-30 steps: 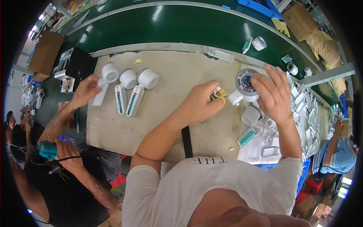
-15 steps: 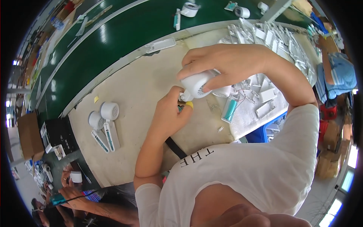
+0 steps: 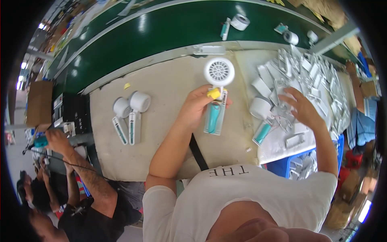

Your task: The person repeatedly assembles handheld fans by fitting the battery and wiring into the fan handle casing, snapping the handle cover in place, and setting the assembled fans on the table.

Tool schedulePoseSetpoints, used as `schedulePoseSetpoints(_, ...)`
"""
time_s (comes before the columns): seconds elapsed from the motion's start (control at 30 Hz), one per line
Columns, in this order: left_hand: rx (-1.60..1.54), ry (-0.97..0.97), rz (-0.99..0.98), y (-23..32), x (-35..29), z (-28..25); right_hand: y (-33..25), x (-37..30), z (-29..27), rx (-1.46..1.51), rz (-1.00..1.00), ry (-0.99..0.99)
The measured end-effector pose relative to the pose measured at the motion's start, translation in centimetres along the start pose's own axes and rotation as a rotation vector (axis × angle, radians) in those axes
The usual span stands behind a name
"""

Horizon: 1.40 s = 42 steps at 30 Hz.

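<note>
My left hand (image 3: 198, 108) grips a small white handheld fan (image 3: 219, 71) at its neck, its round grille turned up. The fan's handle is uncovered, with a teal cylindrical battery (image 3: 214, 117) and thin wires showing inside. Something yellow (image 3: 213, 93) sits at the tip of my left thumb. Over the pile of white plastic handle parts (image 3: 310, 76) on the right, my right hand (image 3: 304, 108) has its fingers spread and holds nothing I can see. Beside it lies another white fan head (image 3: 260, 107) with an open handle and teal battery (image 3: 263, 132).
Two fans (image 3: 139, 101) rest on the left of the table (image 3: 161, 84). A white handle shell (image 3: 209, 50) lies at the far edge, before a green conveyor (image 3: 169, 30) carrying more fans. A blue bin (image 3: 288, 163) stands at right. A co-worker's hand (image 3: 58, 141) holds a teal tool at left.
My right hand has let go of the fan head and moved right to the pile of parts. The fan in my left hand has turned, showing its grille and open handle.
</note>
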<state>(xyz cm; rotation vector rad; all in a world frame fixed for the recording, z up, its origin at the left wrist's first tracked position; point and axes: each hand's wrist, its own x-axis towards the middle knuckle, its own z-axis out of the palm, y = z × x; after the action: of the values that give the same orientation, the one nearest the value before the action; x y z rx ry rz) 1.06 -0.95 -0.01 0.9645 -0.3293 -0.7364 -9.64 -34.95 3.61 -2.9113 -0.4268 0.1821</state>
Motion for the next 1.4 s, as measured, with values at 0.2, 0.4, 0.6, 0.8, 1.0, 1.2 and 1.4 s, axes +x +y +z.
schedulePoseSetpoints(0.2,0.095,0.12,-0.018,0.6,-0.7,-0.8,-0.4,0.8,0.0,-0.025,0.007,0.135)
schedulePoseSetpoints(0.4,0.028,0.257,0.291,0.3,-0.7,-0.1,-8.6,5.0,-1.9,0.535,0.01,0.495)
schedulePoseSetpoints(0.6,-0.256,0.306,0.442,-0.3,-0.4,-0.6,-18.0,11.6,-0.1,0.171,-0.233,0.75)
schedulePoseSetpoints(0.8,-0.269,0.422,0.61,-0.5,-1.0,-0.2,-19.9,14.2,0.4,0.153,-0.257,0.707)
schedulePoseSetpoints(1.0,-0.144,0.58,0.655,-1.5,-0.7,-0.3,-20.5,15.1,0.9,0.024,-0.251,0.823)
schedulePoseSetpoints(1.2,-0.255,0.428,0.806,2.0,-2.2,0.8,-17.0,13.4,0.0,1.021,-0.09,0.179)
schedulePoseSetpoints(1.4,-0.143,0.27,0.844,4.4,-3.3,4.0,-18.0,12.2,-0.9,0.822,-0.432,0.717)
